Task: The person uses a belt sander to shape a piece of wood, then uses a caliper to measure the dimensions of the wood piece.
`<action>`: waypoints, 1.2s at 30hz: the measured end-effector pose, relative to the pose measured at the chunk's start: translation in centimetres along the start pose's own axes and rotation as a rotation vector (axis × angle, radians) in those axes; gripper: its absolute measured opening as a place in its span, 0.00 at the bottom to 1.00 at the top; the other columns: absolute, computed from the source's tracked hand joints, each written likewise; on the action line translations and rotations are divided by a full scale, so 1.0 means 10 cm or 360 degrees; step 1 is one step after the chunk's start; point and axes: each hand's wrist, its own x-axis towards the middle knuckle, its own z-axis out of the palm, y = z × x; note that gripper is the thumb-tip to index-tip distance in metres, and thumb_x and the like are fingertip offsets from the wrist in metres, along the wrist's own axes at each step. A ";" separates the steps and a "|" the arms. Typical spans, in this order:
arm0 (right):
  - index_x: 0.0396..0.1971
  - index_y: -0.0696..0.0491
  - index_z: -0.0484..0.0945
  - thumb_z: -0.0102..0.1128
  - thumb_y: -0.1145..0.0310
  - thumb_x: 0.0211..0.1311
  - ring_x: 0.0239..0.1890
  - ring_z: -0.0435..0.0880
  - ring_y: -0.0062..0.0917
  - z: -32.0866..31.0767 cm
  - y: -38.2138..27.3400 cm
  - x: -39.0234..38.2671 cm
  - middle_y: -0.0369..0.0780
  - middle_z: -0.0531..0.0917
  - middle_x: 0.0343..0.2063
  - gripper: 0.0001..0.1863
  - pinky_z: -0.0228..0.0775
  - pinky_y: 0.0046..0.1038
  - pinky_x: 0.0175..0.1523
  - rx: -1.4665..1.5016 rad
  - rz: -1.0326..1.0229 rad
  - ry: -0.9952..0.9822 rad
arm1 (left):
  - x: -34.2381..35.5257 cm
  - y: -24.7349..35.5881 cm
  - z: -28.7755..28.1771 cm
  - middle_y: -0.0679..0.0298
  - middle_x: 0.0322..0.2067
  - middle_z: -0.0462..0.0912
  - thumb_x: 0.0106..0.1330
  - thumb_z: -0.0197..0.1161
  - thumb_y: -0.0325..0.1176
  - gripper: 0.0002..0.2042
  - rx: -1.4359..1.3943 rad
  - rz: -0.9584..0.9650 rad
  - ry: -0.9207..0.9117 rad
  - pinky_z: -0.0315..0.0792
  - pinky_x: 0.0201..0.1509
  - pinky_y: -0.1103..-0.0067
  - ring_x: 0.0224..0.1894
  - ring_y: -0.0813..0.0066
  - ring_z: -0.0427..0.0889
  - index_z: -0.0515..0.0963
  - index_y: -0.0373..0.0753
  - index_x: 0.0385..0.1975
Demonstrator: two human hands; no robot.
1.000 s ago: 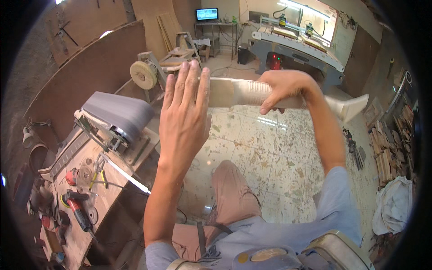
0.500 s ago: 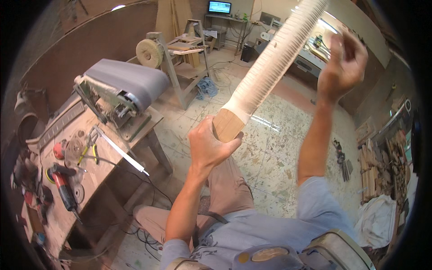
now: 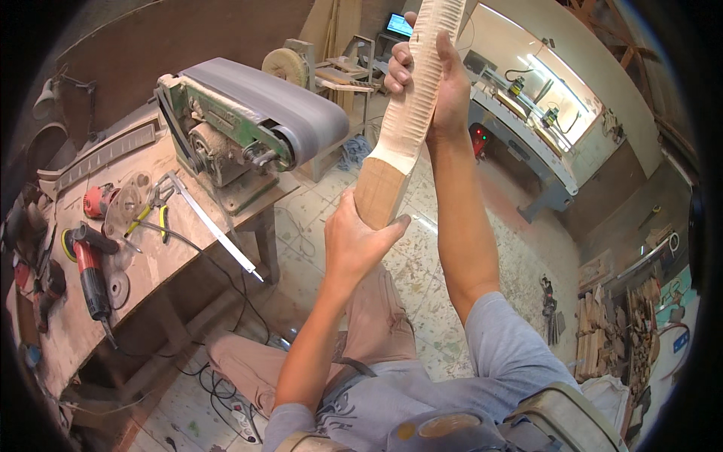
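Note:
A long pale piece of wood (image 3: pixel 410 113) rises tilted in front of me, its upper end cut off by the top edge of the view. Rows of ridges are carved across its blade-like length, while the lower end is a plain squared block. My left hand (image 3: pixel 363 245) grips that block from below, thumb on its right side. Higher up, my right hand (image 3: pixel 449 94) is wrapped round the ridged part, with fingers showing on the left edge and the thumb along the front. To the left stands a belt sander (image 3: pixel 248 113), apart from the wood.
On the dusty workbench (image 3: pixel 162 279) lie an angle grinder (image 3: pixel 90 279), yellow-handled pliers (image 3: pixel 154 207) and a white caliper-like tool (image 3: pixel 215 226). A cable hangs off its edge. A machine table (image 3: pixel 520 151) stands at the far right, with stacked wood scraps (image 3: pixel 617 324) nearer.
My right hand has come in from the right and closed round the ridged part. The wood now stands more upright, and my view has shifted, bringing the sander closer.

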 end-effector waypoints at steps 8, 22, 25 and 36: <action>0.64 0.55 0.65 0.54 0.51 0.78 0.26 0.74 0.20 0.28 0.34 0.36 0.39 0.72 0.32 0.27 0.71 0.23 0.31 -0.0180 0.0196 -0.0036 | 0.23 -0.29 -0.17 0.55 0.38 0.85 0.51 0.78 0.42 0.30 -0.0488 0.0065 -0.0100 0.78 0.44 0.74 0.36 0.70 0.84 0.77 0.27 0.49; 0.52 0.55 0.70 0.64 0.50 0.72 0.22 0.76 0.18 0.41 0.80 0.63 0.36 0.75 0.27 0.24 0.71 0.21 0.23 -0.0882 0.0434 0.0297 | 0.34 -0.51 -0.13 0.62 0.32 0.75 0.52 0.74 0.49 0.29 -0.1328 -0.0061 -0.0412 0.72 0.38 0.76 0.31 0.75 0.75 0.74 0.33 0.44; 0.47 0.54 0.69 0.61 0.50 0.73 0.22 0.76 0.18 0.37 0.82 0.68 0.35 0.75 0.27 0.22 0.71 0.21 0.24 -0.0917 0.0458 0.0285 | 0.36 -0.55 -0.05 0.62 0.30 0.75 0.53 0.73 0.48 0.27 -0.1448 -0.0114 -0.0522 0.72 0.37 0.75 0.31 0.74 0.76 0.74 0.33 0.44; 0.49 0.51 0.71 0.58 0.52 0.75 0.22 0.76 0.17 0.23 0.84 0.72 0.35 0.76 0.27 0.18 0.72 0.21 0.25 -0.1273 0.0382 0.0186 | 0.39 -0.67 0.07 0.64 0.29 0.76 0.56 0.69 0.42 0.24 -0.1965 -0.0230 -0.0779 0.71 0.38 0.73 0.30 0.74 0.74 0.73 0.33 0.47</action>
